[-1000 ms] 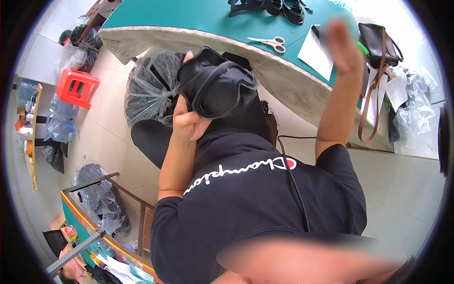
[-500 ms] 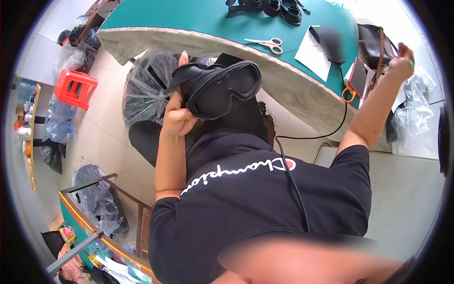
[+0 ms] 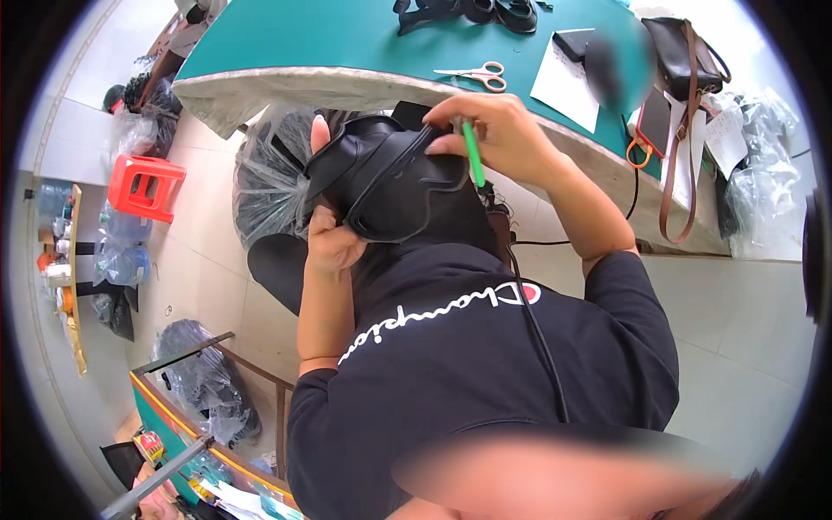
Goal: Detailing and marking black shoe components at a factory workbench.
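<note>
A black goggle-shaped mask (image 3: 392, 201) with a curved rim and a nose notch is held over my lap. My left hand (image 3: 336, 249) grips its left side, with one finger showing past the upper edge. At the mask's upper right rim, the thumb and fingers of my right hand (image 3: 507, 139) pinch close against it. That same hand has a slim green pen-like tool (image 3: 473, 154) in it, pointing down; its exact kind I cannot make out. Behind my right hand, pink-handled scissors (image 3: 490, 78) lie on the green table (image 3: 347, 39).
More black mask-like pieces (image 3: 477, 10) sit at the table's far side. White paper (image 3: 565, 97), a phone (image 3: 652, 126) and a dark handbag (image 3: 680, 59) are to the right. A black cable (image 3: 542, 351) crosses my shirt. At left stands a red stool (image 3: 147, 187) beside a clear plastic bag (image 3: 270, 182).
My right hand has come in from the far right to the mask's rim, bringing the green tool. My left hand still holds the mask, now tilted slightly differently. The whole view has shifted a little.
</note>
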`<state>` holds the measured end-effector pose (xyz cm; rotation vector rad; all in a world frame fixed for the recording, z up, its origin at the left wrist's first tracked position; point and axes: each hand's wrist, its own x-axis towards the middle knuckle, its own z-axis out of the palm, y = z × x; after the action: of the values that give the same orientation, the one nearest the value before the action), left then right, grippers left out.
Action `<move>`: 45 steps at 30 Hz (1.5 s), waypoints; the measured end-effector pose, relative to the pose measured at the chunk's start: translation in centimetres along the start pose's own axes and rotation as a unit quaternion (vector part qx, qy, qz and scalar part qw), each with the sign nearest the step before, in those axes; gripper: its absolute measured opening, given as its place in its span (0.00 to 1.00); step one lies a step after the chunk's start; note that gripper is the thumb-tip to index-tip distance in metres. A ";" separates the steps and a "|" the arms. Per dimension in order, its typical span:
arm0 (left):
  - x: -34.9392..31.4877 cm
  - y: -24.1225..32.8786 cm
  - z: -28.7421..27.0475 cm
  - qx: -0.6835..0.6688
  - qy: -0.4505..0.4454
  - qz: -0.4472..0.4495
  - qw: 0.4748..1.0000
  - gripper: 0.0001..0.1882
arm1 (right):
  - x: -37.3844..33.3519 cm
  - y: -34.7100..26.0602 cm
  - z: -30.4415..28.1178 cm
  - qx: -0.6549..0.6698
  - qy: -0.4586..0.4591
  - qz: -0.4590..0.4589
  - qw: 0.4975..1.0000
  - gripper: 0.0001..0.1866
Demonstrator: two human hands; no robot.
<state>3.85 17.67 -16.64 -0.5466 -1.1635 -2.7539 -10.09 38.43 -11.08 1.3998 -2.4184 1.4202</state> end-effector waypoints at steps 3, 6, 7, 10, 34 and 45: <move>0.1 0.1 -0.3 -0.013 0.005 0.002 1.000 0.64 | 0.6 1.8 0.5 0.040 -0.039 -0.012 0.998 0.05; 0.7 0.0 -0.1 -0.027 0.034 -0.021 0.999 0.64 | 1.2 3.7 -0.5 -0.086 0.020 -0.189 0.978 0.04; 0.7 0.0 0.0 -0.029 0.036 -0.020 0.999 0.64 | 0.7 3.9 -1.0 -0.111 0.025 -0.145 0.983 0.04; 1.0 -0.2 0.1 -0.015 0.048 -0.023 0.998 0.63 | 0.9 3.2 -1.8 -0.129 0.073 -0.089 0.985 0.03; -0.2 -2.6 -0.6 -0.132 0.237 -0.213 0.939 0.16 | -1.5 -2.1 3.8 0.044 0.044 -0.213 0.975 0.05; -0.8 -2.2 0.6 -0.208 0.161 -0.065 0.963 0.23 | -2.3 -1.2 4.6 0.244 0.226 -0.116 0.936 0.29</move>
<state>4.25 19.67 -18.02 -0.0401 -0.5693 -3.0587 -6.04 36.52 -13.85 1.1869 -1.6318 2.0807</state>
